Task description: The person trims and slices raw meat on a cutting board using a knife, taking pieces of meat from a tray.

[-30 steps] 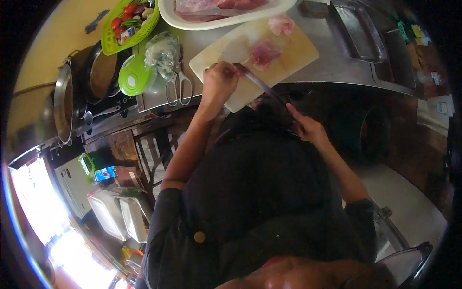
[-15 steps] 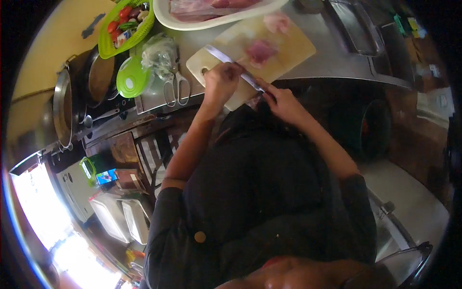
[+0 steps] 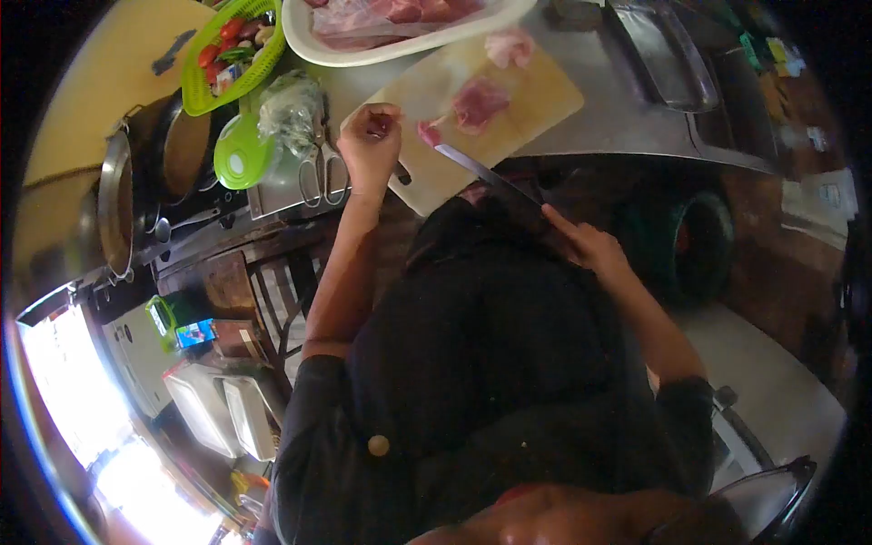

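Observation:
My right hand [image 3: 592, 247] is closed around the handle of a long knife [image 3: 486, 173]. The blade reaches up and left over the front edge of the cutting board [image 3: 545, 95], with its tip beside a small strip of raw meat [image 3: 429, 133]. Just left of the board, my left hand [image 3: 369, 143] is raised with its fingers curled; whatever they hold, if anything, is hard to make out. A larger piece of raw meat [image 3: 481, 103] lies mid-board, and a paler piece [image 3: 510, 48] rests near the far edge.
Behind the board stands a white tub [image 3: 313, 45] of meat. To the left are scissors [image 3: 324, 173], a plastic bag [image 3: 291, 113], a green lid [image 3: 243, 153] and a green basket [image 3: 195, 91] of vegetables. A metal tray [image 3: 668, 59] sits at right, a dark bin [image 3: 704, 232] below.
My left hand has left the blade and moved left. My right hand has drawn the knife right and toward my body. The small meat strip now shows near the blade tip.

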`<action>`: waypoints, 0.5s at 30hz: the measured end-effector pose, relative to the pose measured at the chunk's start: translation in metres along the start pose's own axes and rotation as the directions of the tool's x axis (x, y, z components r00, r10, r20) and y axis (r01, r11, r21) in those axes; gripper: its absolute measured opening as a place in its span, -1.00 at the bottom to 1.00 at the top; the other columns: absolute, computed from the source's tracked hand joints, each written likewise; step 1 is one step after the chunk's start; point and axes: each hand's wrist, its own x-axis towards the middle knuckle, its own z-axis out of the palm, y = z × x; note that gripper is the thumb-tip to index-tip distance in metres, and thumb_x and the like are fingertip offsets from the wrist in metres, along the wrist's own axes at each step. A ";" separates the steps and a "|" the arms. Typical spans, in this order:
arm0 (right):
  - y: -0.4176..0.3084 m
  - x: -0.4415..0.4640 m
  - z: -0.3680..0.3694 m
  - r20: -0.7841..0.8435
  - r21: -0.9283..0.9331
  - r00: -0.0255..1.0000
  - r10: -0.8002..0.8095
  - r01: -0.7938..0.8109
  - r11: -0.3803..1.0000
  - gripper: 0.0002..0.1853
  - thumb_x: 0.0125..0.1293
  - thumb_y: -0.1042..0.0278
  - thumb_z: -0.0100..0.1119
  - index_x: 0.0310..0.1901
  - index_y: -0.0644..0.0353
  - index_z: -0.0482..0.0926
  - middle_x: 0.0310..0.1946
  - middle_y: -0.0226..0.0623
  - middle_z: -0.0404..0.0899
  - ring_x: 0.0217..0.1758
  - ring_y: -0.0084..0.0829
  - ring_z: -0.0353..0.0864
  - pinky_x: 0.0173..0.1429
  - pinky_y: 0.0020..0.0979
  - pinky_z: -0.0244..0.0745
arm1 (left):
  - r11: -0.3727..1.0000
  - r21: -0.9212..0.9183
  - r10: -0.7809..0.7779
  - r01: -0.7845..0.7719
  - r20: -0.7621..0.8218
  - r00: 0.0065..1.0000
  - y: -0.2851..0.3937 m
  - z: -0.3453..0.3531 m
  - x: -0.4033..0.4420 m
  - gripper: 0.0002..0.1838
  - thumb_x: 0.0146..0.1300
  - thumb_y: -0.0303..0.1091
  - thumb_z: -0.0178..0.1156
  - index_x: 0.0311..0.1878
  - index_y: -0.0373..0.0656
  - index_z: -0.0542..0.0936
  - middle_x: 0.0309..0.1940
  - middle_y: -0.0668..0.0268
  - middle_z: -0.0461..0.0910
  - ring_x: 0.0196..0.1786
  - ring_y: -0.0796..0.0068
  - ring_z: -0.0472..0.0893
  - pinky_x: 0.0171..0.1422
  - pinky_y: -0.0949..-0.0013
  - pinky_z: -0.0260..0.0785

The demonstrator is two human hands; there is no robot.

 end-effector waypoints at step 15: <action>-0.008 0.045 0.006 -0.158 -0.055 0.985 -0.066 0.058 0.997 -0.23 0.29 0.32 0.03 0.44 -0.59 -0.02 -0.42 -0.03 0.50 -0.44 0.09 0.59 -0.35 0.01 0.55 | 0.786 0.576 0.040 -0.226 0.318 0.947 0.018 0.023 -0.015 -0.79 0.13 -0.27 0.18 -0.36 -0.24 0.53 -0.39 0.02 0.57 -0.27 -0.02 0.60 -0.18 0.01 0.47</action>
